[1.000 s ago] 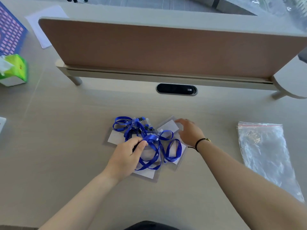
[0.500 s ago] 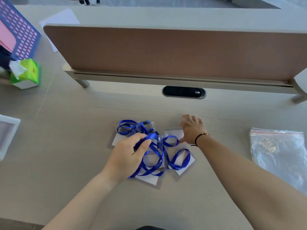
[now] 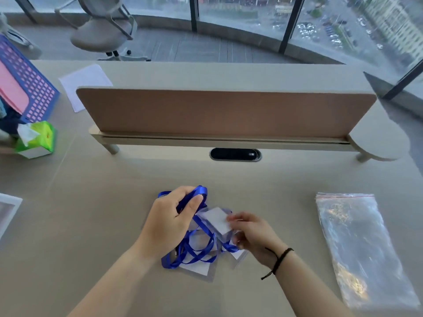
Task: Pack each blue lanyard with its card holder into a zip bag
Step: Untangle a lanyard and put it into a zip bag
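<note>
1. Since half a second ago, both of my hands are lifting off the pile: my left hand [image 3: 174,216], which was lying flat on the ribbons, is now raising a bunch of blue lanyard [image 3: 194,243], and my right hand [image 3: 251,234], which was resting beyond the pile, is now coming in over it.
2. My left hand is clenching round the upper loops of ribbon, thumb over the top; the rest of the ribbon is trailing down from it onto the desk [image 3: 91,225].
3. My right hand is pinching the near edge of one clear card holder [image 3: 216,219], tilting it up just right of my left thumb.
4. Under and between my hands, more holders and ribbon are lying tangled together; I cannot tell how many sets.
5. Ribbon like this is probably handling light, soft and slithery, so I am judging it best gathered in a bunch near its clip; the holder looks stiff but slick, best taken by an edge.
6. Well to the right of my right hand, the zip bags [image 3: 357,245] are lying in a flat stack, untouched.
</note>
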Available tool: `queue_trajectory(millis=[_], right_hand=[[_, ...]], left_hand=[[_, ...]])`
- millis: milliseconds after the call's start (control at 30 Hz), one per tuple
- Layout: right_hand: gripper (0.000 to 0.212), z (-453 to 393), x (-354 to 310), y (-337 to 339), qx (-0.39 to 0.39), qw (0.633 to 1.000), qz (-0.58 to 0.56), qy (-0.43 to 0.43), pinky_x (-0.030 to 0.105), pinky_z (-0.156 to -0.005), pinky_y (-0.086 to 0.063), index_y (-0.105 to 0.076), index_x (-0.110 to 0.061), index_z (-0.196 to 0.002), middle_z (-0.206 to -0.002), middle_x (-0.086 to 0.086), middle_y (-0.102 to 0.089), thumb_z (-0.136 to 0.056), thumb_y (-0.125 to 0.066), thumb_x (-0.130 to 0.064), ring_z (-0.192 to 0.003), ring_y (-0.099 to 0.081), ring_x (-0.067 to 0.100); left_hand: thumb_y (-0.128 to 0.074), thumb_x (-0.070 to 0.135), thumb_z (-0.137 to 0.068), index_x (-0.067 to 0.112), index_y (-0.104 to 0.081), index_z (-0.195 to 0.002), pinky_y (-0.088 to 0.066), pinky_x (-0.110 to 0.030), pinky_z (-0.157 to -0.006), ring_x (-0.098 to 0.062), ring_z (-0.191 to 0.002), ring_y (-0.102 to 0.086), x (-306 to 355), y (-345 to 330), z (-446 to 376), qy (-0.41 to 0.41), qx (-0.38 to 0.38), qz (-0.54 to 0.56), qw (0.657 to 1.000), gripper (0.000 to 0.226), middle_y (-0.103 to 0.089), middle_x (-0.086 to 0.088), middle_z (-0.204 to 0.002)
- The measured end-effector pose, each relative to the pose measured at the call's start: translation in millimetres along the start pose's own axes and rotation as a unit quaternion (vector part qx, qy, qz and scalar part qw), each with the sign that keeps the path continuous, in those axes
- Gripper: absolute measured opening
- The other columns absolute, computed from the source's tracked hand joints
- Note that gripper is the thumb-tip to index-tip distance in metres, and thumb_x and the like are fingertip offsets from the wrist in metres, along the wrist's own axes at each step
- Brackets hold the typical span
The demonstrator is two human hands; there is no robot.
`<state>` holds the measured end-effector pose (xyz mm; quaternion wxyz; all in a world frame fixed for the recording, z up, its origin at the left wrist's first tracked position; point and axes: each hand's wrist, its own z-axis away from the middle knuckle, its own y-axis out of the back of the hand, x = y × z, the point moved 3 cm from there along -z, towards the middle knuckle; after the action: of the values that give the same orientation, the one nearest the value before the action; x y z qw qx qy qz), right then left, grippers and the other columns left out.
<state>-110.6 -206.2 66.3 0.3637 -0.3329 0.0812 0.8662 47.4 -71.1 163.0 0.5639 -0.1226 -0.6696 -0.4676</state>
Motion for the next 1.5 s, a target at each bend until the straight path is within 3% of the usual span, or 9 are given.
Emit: queue_trajectory(millis=[167,333,567,800,967,1133,1267,1400,1500], right_hand=[[0.020,36,5,-45,-0.082,0.993,-0.064,-0.063,0.036,-0.070,-0.056,-0.074,0.000,-0.096,-0.088,0.014,-0.069,-0.089,-0.065,-0.017,-0.075,-0.068,0.028],[0.069,44,-13,-62,-0.079,0.992,-0.086,-0.056,0.036,-0.071,-0.055,-0.073,-0.004,-0.083,-0.085,0.014,-0.071,-0.076,-0.064,-0.072,-0.077,-0.066,0.027],[0.025,53,-11,-77,-0.108,0.992,-0.057,-0.013,0.034,-0.083,-0.057,-0.076,-0.002,-0.099,-0.101,0.017,-0.075,-0.083,-0.076,-0.022,-0.086,-0.067,0.026],[0.039,60,1,-85,-0.098,0.992,-0.072,-0.007,0.033,-0.077,-0.055,-0.069,0.005,-0.112,-0.107,0.020,-0.073,-0.079,-0.078,-0.012,-0.086,-0.069,0.027],[0.026,58,8,-86,-0.055,0.994,-0.096,-0.010,0.034,-0.067,-0.055,-0.070,0.005,-0.104,-0.089,0.017,-0.072,-0.078,-0.071,0.003,-0.073,-0.069,0.025],[0.027,62,2,-77,-0.040,0.994,-0.104,0.003,0.035,-0.068,-0.057,-0.066,0.002,-0.108,-0.088,0.018,-0.073,-0.082,-0.064,0.011,-0.073,-0.070,0.029],[0.032,69,-5,-68,-0.048,0.995,-0.092,0.013,0.032,-0.064,-0.057,-0.062,-0.001,-0.113,-0.094,0.019,-0.071,-0.084,-0.060,0.013,-0.074,-0.070,0.029],[0.046,76,-5,-61,-0.063,0.993,-0.095,0.008,0.035,-0.066,-0.051,-0.053,-0.006,-0.124,-0.105,0.024,-0.069,-0.082,-0.061,0.014,-0.083,-0.062,0.035],[0.047,83,-4,-57,-0.095,0.990,-0.105,-0.010,0.035,-0.070,-0.050,-0.053,-0.005,-0.125,-0.119,0.028,-0.066,-0.082,-0.061,0.012,-0.096,-0.057,0.037]], left_hand=[[-0.058,0.033,-0.097,0.028,-0.069,-0.103,-0.050,-0.024,-0.061,-0.013,-0.065,-0.063,5,8,19,-0.016,-0.013,0.003,1.000,0.014,-0.071,0.010,-0.076],[-0.056,0.042,-0.096,0.036,-0.067,-0.104,-0.053,-0.034,-0.070,-0.018,-0.071,-0.063,-2,18,46,-0.042,-0.094,-0.019,0.995,0.015,-0.070,0.006,-0.081],[-0.055,0.040,-0.097,0.038,-0.069,-0.106,-0.050,-0.039,-0.072,-0.011,-0.070,-0.055,-20,27,74,-0.042,-0.214,-0.044,0.975,0.016,-0.065,0.003,-0.080],[-0.053,0.047,-0.095,0.061,-0.060,-0.112,-0.052,-0.029,-0.089,-0.002,-0.099,-0.062,-32,23,87,-0.062,-0.246,-0.071,0.965,0.023,-0.068,0.024,-0.104],[-0.055,0.051,-0.093,0.059,-0.060,-0.118,-0.050,-0.024,-0.094,0.006,-0.106,-0.060,-40,21,89,-0.058,-0.244,-0.069,0.965,0.026,-0.066,0.031,-0.112],[-0.065,0.031,-0.094,0.048,-0.070,-0.096,-0.051,-0.026,-0.070,-0.002,-0.071,-0.061,-46,31,83,-0.034,-0.218,-0.019,0.975,0.018,-0.071,0.015,-0.084],[-0.066,0.022,-0.094,0.040,-0.064,-0.103,-0.055,-0.033,-0.074,-0.013,-0.070,-0.063,-57,43,72,-0.010,-0.192,-0.017,0.981,0.021,-0.068,0.010,-0.076],[-0.065,0.023,-0.094,0.050,-0.050,-0.127,-0.053,-0.027,-0.077,-0.010,-0.075,-0.060,-53,49,57,-0.061,-0.172,-0.026,0.983,0.045,-0.060,0.012,-0.081],[-0.060,0.036,-0.094,0.053,-0.033,-0.146,-0.051,-0.021,-0.073,-0.009,-0.075,-0.054,-47,45,48,-0.229,-0.157,-0.242,0.930,0.060,-0.047,0.017,-0.102]])
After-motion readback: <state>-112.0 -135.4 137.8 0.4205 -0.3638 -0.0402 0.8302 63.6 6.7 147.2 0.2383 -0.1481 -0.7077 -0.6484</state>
